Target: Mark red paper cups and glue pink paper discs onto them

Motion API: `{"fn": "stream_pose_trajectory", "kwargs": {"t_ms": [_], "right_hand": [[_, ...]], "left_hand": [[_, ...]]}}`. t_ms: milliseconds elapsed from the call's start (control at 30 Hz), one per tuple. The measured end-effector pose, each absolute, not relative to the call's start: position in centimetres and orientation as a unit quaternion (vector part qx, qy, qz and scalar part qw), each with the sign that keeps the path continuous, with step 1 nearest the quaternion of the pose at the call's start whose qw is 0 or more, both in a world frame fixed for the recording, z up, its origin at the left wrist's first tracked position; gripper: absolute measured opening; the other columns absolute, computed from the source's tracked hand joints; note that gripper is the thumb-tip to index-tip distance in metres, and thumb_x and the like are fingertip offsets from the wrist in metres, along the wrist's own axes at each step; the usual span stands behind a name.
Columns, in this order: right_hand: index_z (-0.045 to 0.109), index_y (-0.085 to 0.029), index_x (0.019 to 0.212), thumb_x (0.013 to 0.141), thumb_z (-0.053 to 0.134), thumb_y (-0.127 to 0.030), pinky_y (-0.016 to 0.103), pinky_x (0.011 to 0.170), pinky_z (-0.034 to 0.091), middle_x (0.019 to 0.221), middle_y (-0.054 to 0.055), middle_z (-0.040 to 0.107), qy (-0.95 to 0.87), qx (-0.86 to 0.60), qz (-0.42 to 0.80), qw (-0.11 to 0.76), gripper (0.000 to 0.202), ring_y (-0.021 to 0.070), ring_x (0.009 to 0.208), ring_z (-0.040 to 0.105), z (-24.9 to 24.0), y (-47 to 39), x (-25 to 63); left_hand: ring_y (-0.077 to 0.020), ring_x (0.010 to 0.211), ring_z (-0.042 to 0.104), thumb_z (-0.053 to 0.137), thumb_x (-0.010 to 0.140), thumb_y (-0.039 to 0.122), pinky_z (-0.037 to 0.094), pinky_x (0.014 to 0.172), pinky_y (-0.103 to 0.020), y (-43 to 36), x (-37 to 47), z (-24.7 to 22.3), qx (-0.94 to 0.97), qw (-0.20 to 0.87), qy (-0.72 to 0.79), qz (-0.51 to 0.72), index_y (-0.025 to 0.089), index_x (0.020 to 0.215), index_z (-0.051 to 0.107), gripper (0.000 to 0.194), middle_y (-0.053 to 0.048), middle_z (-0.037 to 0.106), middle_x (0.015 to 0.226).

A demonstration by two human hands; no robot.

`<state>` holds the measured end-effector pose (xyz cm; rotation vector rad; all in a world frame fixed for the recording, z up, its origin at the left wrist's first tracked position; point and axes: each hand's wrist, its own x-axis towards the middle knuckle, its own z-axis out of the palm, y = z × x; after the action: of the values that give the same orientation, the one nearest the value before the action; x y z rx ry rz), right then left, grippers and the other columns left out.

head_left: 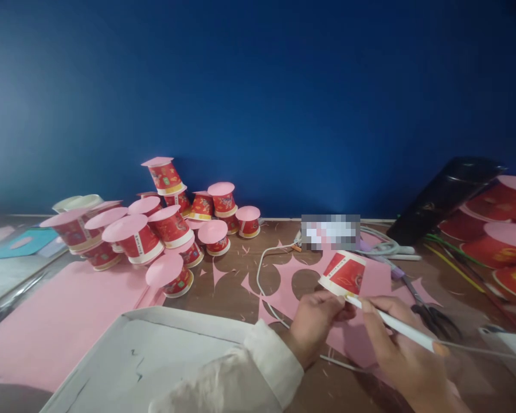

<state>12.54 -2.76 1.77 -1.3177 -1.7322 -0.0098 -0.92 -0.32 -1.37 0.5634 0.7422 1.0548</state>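
A red paper cup (346, 273) with a white printed strip is upside down, its rim towards me. My left hand (317, 321) is closed, fingers curled at the cup's rim; the fingertips are partly hidden. Between the fingers of my right hand (406, 350) is a white pen-shaped corded tool (406, 331) with an orange rear end. The tool's tip reaches the cup's rim beside my left fingers. Under both hands lie pink paper offcuts (290, 298) with round holes.
Several red cups topped with pink discs (126, 228) are stacked on the left, more (511, 235) on the right. Pink sheets (69, 321) and a white box lid (180, 350) lie nearer. Scissors (430, 312), cords and a black cylinder (447, 198) are on the right, before a blue wall.
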Motion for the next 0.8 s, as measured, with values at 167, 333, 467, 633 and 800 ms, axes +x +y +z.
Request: {"fn": "stream_pose_trajectory", "kwargs": {"t_ms": [167, 333, 467, 633, 800], "right_hand": [[0.064, -0.021, 0.084, 0.092, 0.056, -0.038, 0.025, 0.057, 0.052, 0.072, 0.005, 0.069, -0.678, -0.556, -0.03, 0.48, 0.02, 0.0149, 0.06, 0.064, 1.83, -2.61, 12.34], [0.064, -0.022, 0.085, 0.092, 0.056, -0.037, 0.025, 0.057, 0.053, 0.071, 0.004, 0.07, -0.694, -0.545, 0.001, 0.47, 0.019, 0.0152, 0.062, 0.066, 1.73, -2.73, 12.21], [0.065, -0.022, 0.086, 0.092, 0.056, -0.034, 0.024, 0.057, 0.053, 0.073, 0.003, 0.071, -0.705, -0.544, 0.031, 0.454, 0.016, 0.0152, 0.063, 0.067, 1.47, -2.9, 12.22], [0.063, -0.02, 0.088, 0.091, 0.057, -0.035, 0.025, 0.058, 0.051, 0.071, 0.004, 0.068, -0.682, -0.551, -0.044, 0.479, 0.017, 0.0154, 0.061, 0.065, 1.52, -2.63, 12.36], [0.063, -0.021, 0.086, 0.092, 0.057, -0.031, 0.023, 0.056, 0.05, 0.069, 0.002, 0.068, -0.693, -0.543, -0.038, 0.472, 0.013, 0.014, 0.059, 0.064, 2.01, -2.61, 12.45]], "left_hand": [[-0.0186, 0.074, 0.063, 0.087, 0.059, 0.05, 0.049, 0.089, -0.039, -0.3, -0.78, -1.17, 0.253, 0.763, 0.336, 0.49, 0.008, 0.076, 0.074, 0.047, -0.01, 0.069, 0.076], [-0.0188, 0.074, 0.063, 0.085, 0.062, 0.049, 0.048, 0.088, -0.038, -0.25, -0.84, -1.53, 0.264, 0.761, 0.335, 0.489, 0.008, 0.077, 0.073, 0.045, -0.011, 0.069, 0.076], [-0.0181, 0.073, 0.061, 0.084, 0.063, 0.05, 0.048, 0.086, -0.038, -0.2, -0.76, -1.77, 0.268, 0.755, 0.338, 0.493, 0.009, 0.072, 0.072, 0.043, -0.009, 0.068, 0.075], [-0.0184, 0.073, 0.061, 0.087, 0.056, 0.055, 0.048, 0.086, -0.038, -0.25, -0.63, -1.31, 0.262, 0.767, 0.335, 0.48, 0.007, 0.08, 0.074, 0.054, -0.011, 0.068, 0.078], [-0.0181, 0.072, 0.062, 0.087, 0.055, 0.055, 0.048, 0.085, -0.038, -0.27, -0.73, -1.17, 0.261, 0.764, 0.34, 0.482, 0.007, 0.077, 0.075, 0.055, -0.011, 0.069, 0.076]]}}
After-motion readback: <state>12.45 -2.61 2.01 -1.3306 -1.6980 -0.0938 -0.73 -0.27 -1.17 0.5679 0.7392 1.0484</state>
